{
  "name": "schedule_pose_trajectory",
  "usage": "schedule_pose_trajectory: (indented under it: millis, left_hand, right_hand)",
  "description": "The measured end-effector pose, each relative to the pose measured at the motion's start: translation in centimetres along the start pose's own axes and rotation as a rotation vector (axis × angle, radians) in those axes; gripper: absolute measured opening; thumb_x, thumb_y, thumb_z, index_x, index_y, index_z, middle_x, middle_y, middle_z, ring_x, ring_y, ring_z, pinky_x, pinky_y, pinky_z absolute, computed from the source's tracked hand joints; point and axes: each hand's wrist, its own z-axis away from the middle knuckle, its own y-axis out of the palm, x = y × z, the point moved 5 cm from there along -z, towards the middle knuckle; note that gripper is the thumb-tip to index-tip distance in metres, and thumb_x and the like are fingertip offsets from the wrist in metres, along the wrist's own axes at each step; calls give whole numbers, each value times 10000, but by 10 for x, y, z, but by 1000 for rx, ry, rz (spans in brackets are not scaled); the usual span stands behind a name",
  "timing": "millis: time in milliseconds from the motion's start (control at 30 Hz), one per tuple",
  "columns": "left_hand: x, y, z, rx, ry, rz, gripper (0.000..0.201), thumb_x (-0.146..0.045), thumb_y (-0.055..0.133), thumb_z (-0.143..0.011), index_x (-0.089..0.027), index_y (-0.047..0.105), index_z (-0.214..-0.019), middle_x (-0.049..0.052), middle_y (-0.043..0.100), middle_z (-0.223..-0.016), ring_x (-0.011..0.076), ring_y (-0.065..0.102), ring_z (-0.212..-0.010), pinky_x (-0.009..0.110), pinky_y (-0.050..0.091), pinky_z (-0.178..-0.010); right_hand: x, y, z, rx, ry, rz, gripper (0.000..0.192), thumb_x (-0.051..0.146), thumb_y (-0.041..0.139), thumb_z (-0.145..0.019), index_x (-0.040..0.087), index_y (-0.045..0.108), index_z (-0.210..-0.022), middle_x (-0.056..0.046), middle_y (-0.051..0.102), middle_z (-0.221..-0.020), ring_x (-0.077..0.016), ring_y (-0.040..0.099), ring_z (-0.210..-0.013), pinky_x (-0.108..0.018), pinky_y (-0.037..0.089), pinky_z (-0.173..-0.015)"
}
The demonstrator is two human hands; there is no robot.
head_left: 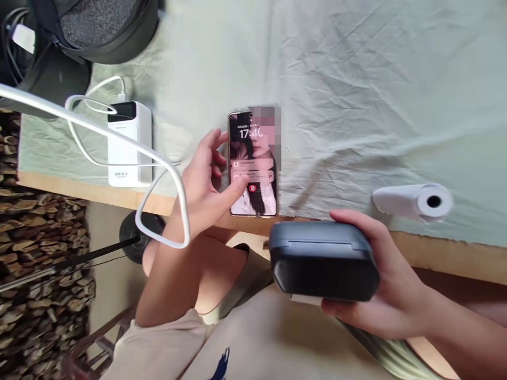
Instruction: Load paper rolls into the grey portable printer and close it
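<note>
A smartphone [253, 198] with a lit lock screen reading 17:40 lies on the cloth by the table's front edge. My left hand [212, 179] is at its left side, thumb stretched over the lower screen, the other fingers apart and loosely bent beside the phone's edge. My right hand [378, 274] grips a dark blue-black boxy device [322, 264] with rounded corners and a seam along its side, thumb and fingers on opposite sides. The device is held above my lap, in front of the table edge. A white strip shows beneath it; its underside is hidden.
On the left stands a white power bank [122, 150] with a white cable [174, 174] looping over my left forearm. A black case [111, 31] sits open at the upper left. A white paper roll [412, 202] lies on the right of the wrinkled cloth [336, 79].
</note>
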Motion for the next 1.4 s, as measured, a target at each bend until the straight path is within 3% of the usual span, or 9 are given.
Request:
schedule_pose_trajectory:
  millis: [167,367,500,633,800,900,1067,1233,1400]
  left_hand:
    - [-4,0,0,77,272,-493,936,-502,873,-947,-348,425,-1754,138,569,-1799,346,710,-1309,555,655,-1064]
    - [-4,1,0,119,334,-602,984,-562,844,-985,-373,304,-1786,153,532,-1826,359,732,-1341,580,675,-1110]
    - [-7,3,-1,124,316,-623,978,-573,866,-971,-348,349,-1770,161,572,-1785,386,724,-1417,609,626,-1224]
    - [-7,2,0,109,320,-607,1006,-646,850,-973,-343,353,-1793,172,561,-1798,417,684,-1506,618,614,-1243]
    - [-3,4,-1,104,313,-559,984,-709,830,-982,-342,383,-1778,166,557,-1810,386,695,-1483,592,602,-1266]
    - [-1,3,-2,86,356,-485,927,-772,766,-1008,-348,414,-1754,155,577,-1792,372,708,-1454,577,638,-1204]
    - [1,-2,-1,54,412,-386,696,-743,568,-1128,-343,511,-1696,120,654,-1707,316,735,-1337,493,679,-1049]
    - [6,4,-7,-18,635,-255,528,-631,578,-1154,-336,650,-1586,85,760,-1427,274,730,-1166,454,637,-910]
    - [-6,3,-5,-198,784,-57,288,-575,640,-1102,-300,718,-1071,73,707,-1130,252,660,-998,459,498,-741]
  right_hand:
    - [-2,-4,6,-8,60,89,995,538,884,-972,439,362,-1814,-54,776,-1112,-222,804,-692,-314,730,-627]
    - [8,-9,3,29,10,180,933,538,792,-1053,373,334,-1849,-52,758,-1086,-207,805,-718,-303,772,-777]
    - [7,-8,-1,-8,52,130,1105,499,999,-877,360,410,-1801,-82,799,-1154,-296,856,-920,-388,790,-822]
    - [0,-8,-7,-104,159,154,1182,569,1124,-639,337,575,-1660,-144,780,-1329,-399,839,-1147,-484,788,-879]
    - [1,-9,-8,-119,150,177,1193,579,1126,-626,336,579,-1658,-156,768,-1384,-416,826,-1195,-508,778,-910]
    - [4,-10,-2,-82,79,212,1189,531,1096,-717,349,512,-1737,-137,784,-1325,-373,846,-1070,-484,781,-882]
    - [6,-8,3,-16,-78,294,955,559,782,-1063,360,318,-1874,-97,765,-1216,-267,845,-939,-377,774,-845]
    - [8,-8,2,-33,-115,314,934,585,742,-1083,336,316,-1876,-97,752,-1222,-257,837,-964,-361,768,-869]
    - [6,-4,2,-31,-117,250,901,567,755,-1084,374,336,-1857,-74,768,-1202,-241,825,-930,-347,755,-829]
